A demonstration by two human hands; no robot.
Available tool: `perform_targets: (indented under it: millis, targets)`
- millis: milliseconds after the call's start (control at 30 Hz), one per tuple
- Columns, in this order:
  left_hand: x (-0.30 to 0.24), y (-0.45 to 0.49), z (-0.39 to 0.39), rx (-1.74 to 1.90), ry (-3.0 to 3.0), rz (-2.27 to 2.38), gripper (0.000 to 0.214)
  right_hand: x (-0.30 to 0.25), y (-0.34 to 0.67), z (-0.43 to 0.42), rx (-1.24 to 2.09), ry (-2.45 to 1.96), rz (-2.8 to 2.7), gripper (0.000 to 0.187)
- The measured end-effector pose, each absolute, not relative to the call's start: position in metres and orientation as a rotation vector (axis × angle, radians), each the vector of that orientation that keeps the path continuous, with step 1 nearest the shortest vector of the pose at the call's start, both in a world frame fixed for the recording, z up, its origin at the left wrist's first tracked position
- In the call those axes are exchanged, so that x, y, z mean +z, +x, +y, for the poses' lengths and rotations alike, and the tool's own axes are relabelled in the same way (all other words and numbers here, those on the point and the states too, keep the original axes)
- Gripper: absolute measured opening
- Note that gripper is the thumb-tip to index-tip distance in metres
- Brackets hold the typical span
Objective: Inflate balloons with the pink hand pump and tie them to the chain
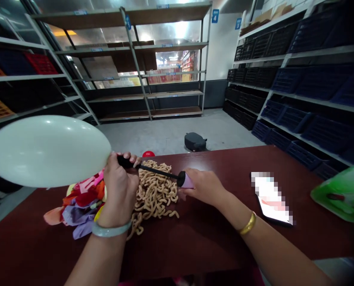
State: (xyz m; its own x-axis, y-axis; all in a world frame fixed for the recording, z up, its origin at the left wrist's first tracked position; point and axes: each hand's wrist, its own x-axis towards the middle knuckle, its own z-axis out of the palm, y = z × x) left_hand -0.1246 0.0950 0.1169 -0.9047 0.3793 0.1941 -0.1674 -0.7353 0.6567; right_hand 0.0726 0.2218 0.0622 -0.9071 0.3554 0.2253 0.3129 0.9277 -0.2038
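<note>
A large inflated white balloon (pixel 47 151) hangs at the left, its neck held at the nozzle of a hand pump. My left hand (pixel 119 188) is closed around the pump's black nozzle end and the balloon neck. My right hand (pixel 203 186) grips the pump's purple handle (pixel 186 180), with the thin black rod (pixel 159 171) drawn out between both hands. Under the pump lies a heap of tan braided cord (pixel 154 196) on the dark red table (pixel 209 238). A pile of flat coloured balloons (pixel 80 204) lies beside my left wrist.
A phone (pixel 272 198) lies on the table right of my right arm. A green bag (pixel 344 194) sits at the right edge. A red ball (pixel 148 154) and a dark bag (pixel 195 142) lie on the floor beyond. Metal shelving with crates lines both sides.
</note>
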Motion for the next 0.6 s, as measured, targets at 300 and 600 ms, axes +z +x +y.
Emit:
perform_targets:
  millis: [300,600]
  targets:
    - [0.078,-0.074,0.132,2.65,0.495,0.868,0.025,0.057,0.078,0.235,0.145,-0.593,-2.846,0.052]
    - [0.049,-0.02,0.157,2.503,0.41,0.86,0.017,0.058,0.074,0.226,0.141,-0.634,-2.852,0.046]
